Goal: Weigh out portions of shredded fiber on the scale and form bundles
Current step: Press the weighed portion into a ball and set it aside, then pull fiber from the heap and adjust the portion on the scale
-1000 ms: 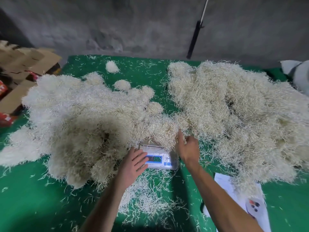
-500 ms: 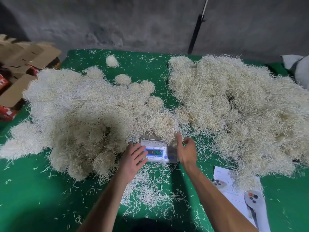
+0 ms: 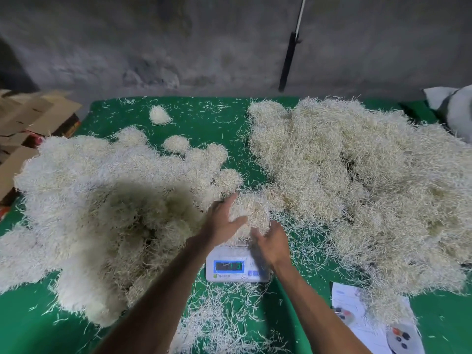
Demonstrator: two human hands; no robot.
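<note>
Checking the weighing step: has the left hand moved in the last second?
Yes. The left hand has gone from beside the scale display forward, past the platform, onto the fiber clump.

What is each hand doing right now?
Left hand: open, straight fingers cupping the pale shredded fiber clump on the white digital scale.
Right hand: open, touching the same clump.

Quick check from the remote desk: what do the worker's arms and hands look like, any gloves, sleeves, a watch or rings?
Both forearms are bare for as far as the view shows, with no sleeve in sight. The left hand and right hand wear no gloves. No watch, band or ring shows on either wrist or on the visible fingers.
</note>
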